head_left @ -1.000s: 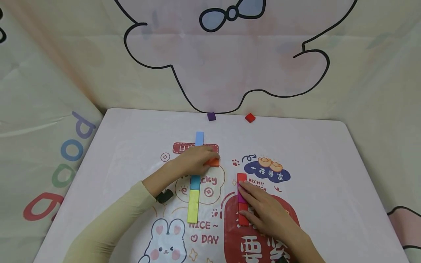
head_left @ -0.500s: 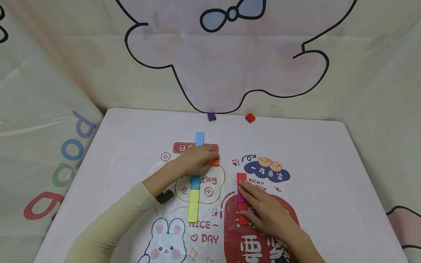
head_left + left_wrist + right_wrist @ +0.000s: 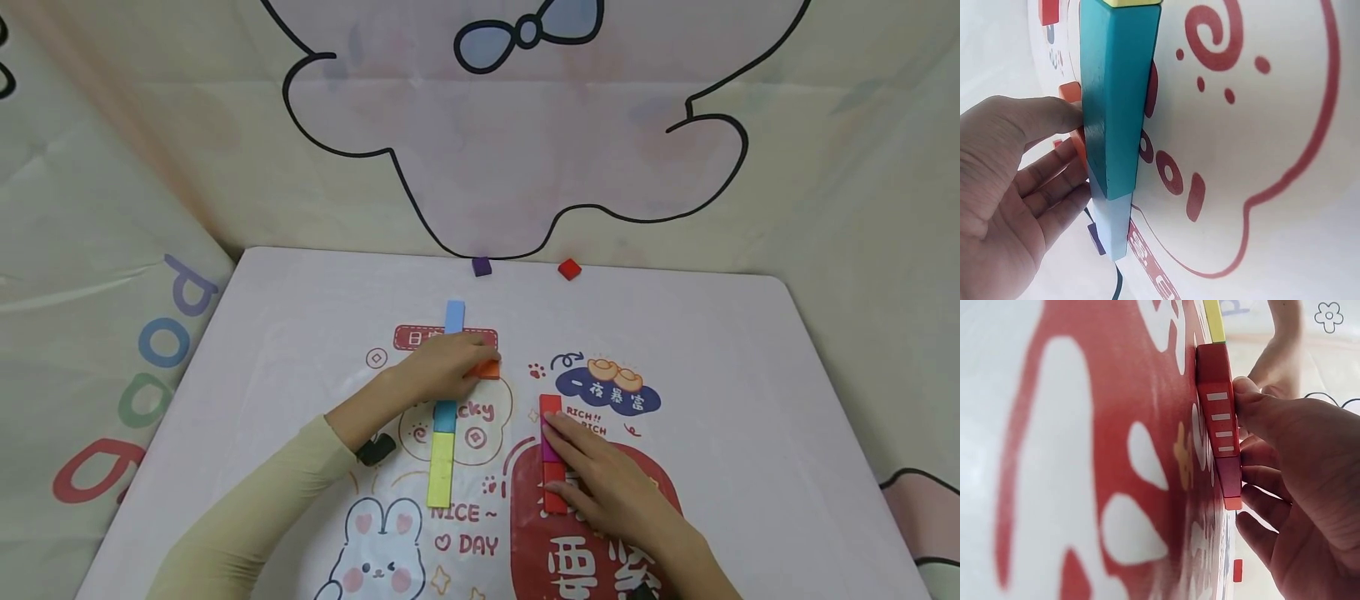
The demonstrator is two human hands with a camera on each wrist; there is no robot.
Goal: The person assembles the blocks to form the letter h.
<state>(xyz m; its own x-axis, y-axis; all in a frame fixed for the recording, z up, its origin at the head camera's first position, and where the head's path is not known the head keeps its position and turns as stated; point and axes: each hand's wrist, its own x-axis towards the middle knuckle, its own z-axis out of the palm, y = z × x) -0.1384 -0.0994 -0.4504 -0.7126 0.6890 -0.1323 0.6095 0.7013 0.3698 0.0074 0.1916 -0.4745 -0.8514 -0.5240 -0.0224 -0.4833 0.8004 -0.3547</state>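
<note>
In the head view, a row of blocks runs away from me: a yellow block (image 3: 441, 471), a teal block (image 3: 445, 416) and a light blue block (image 3: 454, 317). My left hand (image 3: 448, 365) reaches over this row and pinches an orange block (image 3: 489, 369) at its right side; the left wrist view shows the thumb against it. To the right lies a second row, with a red block (image 3: 554, 492) nearest, a magenta block (image 3: 549, 451) in the middle and another red block (image 3: 551, 404) beyond. My right hand (image 3: 611, 479) rests its fingertips and thumb on this row, fingers fairly straight.
A dark purple cube (image 3: 482, 267) and a red cube (image 3: 569, 269) lie at the back edge of the white table (image 3: 750, 400). Printed drawings and lettering cover the tabletop's middle. A fabric backdrop (image 3: 525, 125) stands right behind the table.
</note>
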